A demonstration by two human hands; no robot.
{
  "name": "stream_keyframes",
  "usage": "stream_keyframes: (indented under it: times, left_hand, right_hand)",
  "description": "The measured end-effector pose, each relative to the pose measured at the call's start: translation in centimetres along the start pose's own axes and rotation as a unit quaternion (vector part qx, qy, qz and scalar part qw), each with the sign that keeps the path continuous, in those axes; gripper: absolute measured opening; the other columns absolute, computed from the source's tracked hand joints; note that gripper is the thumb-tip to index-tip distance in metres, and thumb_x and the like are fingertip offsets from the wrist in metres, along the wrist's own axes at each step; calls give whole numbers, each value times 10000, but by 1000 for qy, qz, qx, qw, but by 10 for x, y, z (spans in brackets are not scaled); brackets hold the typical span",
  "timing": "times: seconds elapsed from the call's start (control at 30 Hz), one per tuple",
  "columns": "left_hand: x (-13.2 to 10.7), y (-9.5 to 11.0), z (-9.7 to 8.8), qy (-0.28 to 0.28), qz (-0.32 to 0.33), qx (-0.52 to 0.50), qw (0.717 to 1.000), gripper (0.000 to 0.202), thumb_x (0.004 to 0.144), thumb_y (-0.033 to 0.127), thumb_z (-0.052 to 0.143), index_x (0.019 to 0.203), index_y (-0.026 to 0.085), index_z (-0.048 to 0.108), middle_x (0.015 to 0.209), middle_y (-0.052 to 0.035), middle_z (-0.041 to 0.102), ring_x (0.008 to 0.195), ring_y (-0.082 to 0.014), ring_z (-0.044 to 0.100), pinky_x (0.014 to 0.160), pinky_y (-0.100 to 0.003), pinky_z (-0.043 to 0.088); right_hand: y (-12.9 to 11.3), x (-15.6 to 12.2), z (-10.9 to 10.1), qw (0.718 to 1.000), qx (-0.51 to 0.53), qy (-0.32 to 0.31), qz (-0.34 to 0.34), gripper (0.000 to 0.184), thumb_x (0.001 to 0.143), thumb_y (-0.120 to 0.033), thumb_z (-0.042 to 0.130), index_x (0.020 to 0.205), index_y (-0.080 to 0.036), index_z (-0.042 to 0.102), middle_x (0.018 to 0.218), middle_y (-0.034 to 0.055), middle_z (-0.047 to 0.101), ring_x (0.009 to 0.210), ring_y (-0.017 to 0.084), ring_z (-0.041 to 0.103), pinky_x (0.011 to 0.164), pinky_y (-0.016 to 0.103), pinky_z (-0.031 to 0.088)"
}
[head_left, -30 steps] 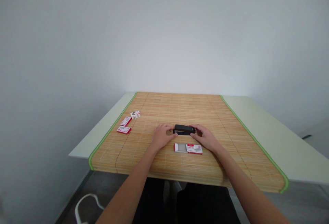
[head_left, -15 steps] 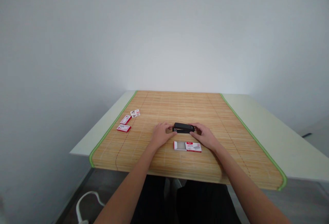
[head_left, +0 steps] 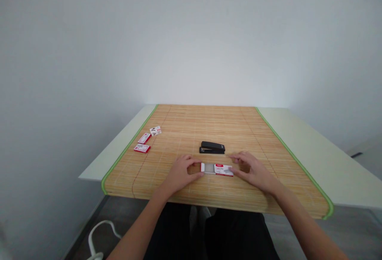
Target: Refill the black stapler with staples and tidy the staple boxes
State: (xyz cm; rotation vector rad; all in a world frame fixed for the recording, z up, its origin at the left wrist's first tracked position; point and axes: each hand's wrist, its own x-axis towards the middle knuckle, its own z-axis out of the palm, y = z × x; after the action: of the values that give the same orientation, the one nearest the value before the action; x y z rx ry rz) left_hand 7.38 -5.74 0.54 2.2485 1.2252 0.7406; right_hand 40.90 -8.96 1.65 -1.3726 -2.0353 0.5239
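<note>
A red-and-white staple box [head_left: 223, 169] lies on the bamboo mat in front of me. Its tray is slid partly out to the left, showing a grey inside. Thumb and index finger of my left hand [head_left: 180, 172] close about the tray's left end. At the box's right end is my right hand [head_left: 253, 171], its thumb against or very near the edge and its fingers spread above. Just beyond the box, a black stapler [head_left: 212, 147] rests on the mat, its jaw end pointing left, with neither hand on it.
Two small red-and-white boxes [head_left: 145, 138] [head_left: 142, 148] lie at the mat's left side, beside a white printed card [head_left: 155, 130]. The bamboo mat [head_left: 209, 121] has green edging and covers the middle of a white table [head_left: 301, 132]. A white cable [head_left: 103, 223] hangs at the lower left.
Both hands have left the stapler's ends and come nearer to me, to the two ends of the staple box. The stapler stays on the mat.
</note>
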Motion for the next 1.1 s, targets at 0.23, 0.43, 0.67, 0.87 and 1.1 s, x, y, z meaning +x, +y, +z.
stream_keyframes:
  times: [0.23,0.43,0.67,0.87,1.1]
  left_hand:
    - [3,-4,4,-2,15,11,1000,342,833,521,771,1117,330,771,1076,-28,664,1045,-244,600,928,-365,443]
    - [9,4,9,-17,17,10,1000,361,800,553,796,1084,330,788,973,-23,675,975,-237,598,855,-347,433]
    - [17,8,18,-36,37,-6,999,388,767,570,821,1081,345,793,949,-7,697,935,-221,599,869,-348,415]
    - [17,6,19,-35,40,2,999,421,777,596,801,1122,355,787,979,-18,696,956,-230,597,911,-371,413]
    - [15,11,17,-37,44,-5,998,421,789,603,786,1117,339,781,968,-10,704,947,-223,610,906,-367,425]
  right_hand:
    - [-19,1,-7,993,-4,-115,-16,320,923,-495,652,1173,-307,718,1121,58,706,997,235,629,894,399,517]
    - [-28,6,9,992,21,-125,-16,319,946,-459,628,1207,-295,709,1060,51,691,840,188,614,742,326,499]
    - [-32,7,23,994,28,-101,-26,321,953,-465,617,1195,-279,719,988,49,659,822,187,597,732,325,489]
    - [-28,2,27,996,37,-82,-18,355,947,-481,625,1221,-275,714,1006,57,659,859,198,606,776,343,508]
    - [-29,4,26,995,31,-97,-24,327,939,-481,630,1182,-282,720,993,46,679,812,184,610,720,323,501]
